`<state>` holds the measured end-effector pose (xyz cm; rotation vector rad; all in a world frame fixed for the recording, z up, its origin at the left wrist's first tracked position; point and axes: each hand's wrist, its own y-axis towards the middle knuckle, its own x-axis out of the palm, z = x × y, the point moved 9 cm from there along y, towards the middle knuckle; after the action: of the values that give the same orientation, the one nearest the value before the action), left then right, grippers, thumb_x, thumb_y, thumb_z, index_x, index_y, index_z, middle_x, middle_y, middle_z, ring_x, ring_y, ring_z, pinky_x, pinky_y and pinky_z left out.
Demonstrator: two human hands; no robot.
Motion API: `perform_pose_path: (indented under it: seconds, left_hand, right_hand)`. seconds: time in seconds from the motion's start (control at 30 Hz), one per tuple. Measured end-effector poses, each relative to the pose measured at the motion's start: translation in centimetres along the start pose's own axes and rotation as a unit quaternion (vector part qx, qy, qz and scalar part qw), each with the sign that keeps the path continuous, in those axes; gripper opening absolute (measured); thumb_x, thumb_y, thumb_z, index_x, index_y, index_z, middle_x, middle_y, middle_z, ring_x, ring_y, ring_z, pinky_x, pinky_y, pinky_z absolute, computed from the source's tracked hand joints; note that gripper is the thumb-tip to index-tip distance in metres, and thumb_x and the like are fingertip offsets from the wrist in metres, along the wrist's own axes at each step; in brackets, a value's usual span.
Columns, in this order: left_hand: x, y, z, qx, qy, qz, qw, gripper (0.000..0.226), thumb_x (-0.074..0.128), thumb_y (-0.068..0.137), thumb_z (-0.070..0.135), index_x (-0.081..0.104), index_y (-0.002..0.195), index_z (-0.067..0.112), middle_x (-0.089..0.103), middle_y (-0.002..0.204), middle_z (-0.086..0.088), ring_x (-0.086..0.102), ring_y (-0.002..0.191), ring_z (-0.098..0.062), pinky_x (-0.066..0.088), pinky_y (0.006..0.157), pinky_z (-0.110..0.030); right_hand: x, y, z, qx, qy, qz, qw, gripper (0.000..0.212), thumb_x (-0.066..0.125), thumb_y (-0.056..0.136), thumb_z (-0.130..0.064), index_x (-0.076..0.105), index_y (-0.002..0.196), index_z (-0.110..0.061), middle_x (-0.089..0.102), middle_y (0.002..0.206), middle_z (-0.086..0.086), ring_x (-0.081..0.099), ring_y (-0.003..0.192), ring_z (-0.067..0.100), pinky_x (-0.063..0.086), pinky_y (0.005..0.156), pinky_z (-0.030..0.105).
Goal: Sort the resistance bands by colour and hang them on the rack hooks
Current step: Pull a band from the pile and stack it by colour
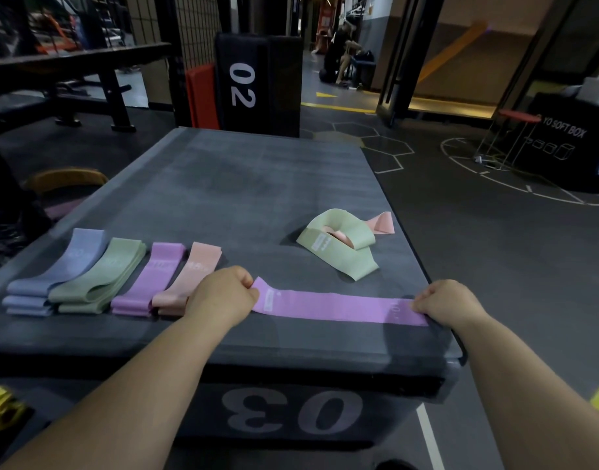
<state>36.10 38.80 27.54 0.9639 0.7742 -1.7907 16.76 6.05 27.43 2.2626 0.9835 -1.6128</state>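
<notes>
Sorting step: left hand (220,295) & right hand (443,301) pinch purple band (335,307) flat, frame centre; next, lay on purple stack (148,283), centre-left.

Near box (196,412): 03. Far box (277,86): 02. Right box (559,157): SOFT BOX.

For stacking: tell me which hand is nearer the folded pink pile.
Left. The left hand is beside the pink pile; the right hand grips the far end of the purple band.
</notes>
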Motion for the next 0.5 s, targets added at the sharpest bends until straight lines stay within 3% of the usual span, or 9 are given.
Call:
perform_pose_path:
  seconds: [0.1, 0.23, 0.37, 0.5]
  left_hand:
    - [0.2, 0.1, -0.4, -0.014, -0.043, -0.002, 0.999, 0.004, 0.055, 0.086, 0.025, 0.056, 0.086, 0.029, 0.064, 0.083, 0.009, 0.061, 0.081, -0.02, 0.05, 0.074, -0.029]
    - [1.0, 0.2, -0.9, -0.041, -0.167, -0.031, 0.985, 0.007, 0.051, 0.084, 0.018, 0.055, 0.084, 0.023, 0.069, 0.06, 0.009, 0.062, 0.053, -0.014, 0.046, 0.055, -0.023]
    - [1.1, 0.3, -1.0, -0.058, -0.233, -0.034, 0.97, 0.008, 0.049, 0.086, 0.016, 0.055, 0.09, 0.02, 0.071, 0.062, 0.007, 0.06, 0.048, -0.013, 0.04, 0.052, -0.022]
    - [1.6, 0.3, -1.3, -0.066, -0.25, -0.047, 0.965, 0.009, 0.048, 0.086, 0.015, 0.055, 0.09, 0.019, 0.072, 0.063, 0.006, 0.059, 0.049, -0.015, 0.039, 0.053, -0.024]
  right_hand:
    - [0.2, 0.3, 0.1, -0.006, -0.008, -0.002, 1.0, 0.009, 0.06, 0.088, -0.017, 0.064, 0.081, -0.014, 0.068, 0.102, 0.013, 0.055, 0.083, 0.025, 0.042, 0.074, 0.028]
    - [-0.6, 0.7, 0.2, -0.016, 0.024, 0.037, 0.999, 0.012, 0.051, 0.088, -0.015, 0.061, 0.094, -0.01, 0.066, 0.091, 0.011, 0.057, 0.082, 0.028, 0.039, 0.07, 0.028]
    - [-1.3, 0.7, 0.3, -0.037, 0.096, 0.053, 0.993, 0.014, 0.062, 0.085, -0.019, 0.057, 0.099, -0.018, 0.065, 0.092, 0.008, 0.06, 0.078, 0.028, 0.046, 0.066, 0.031]
    - [-0.2, 0.6, 0.8, -0.022, 0.089, 0.003, 0.996, 0.032, 0.071, 0.079, -0.025, 0.059, 0.108, -0.021, 0.065, 0.101, 0.008, 0.064, 0.089, 0.027, 0.05, 0.079, 0.032]
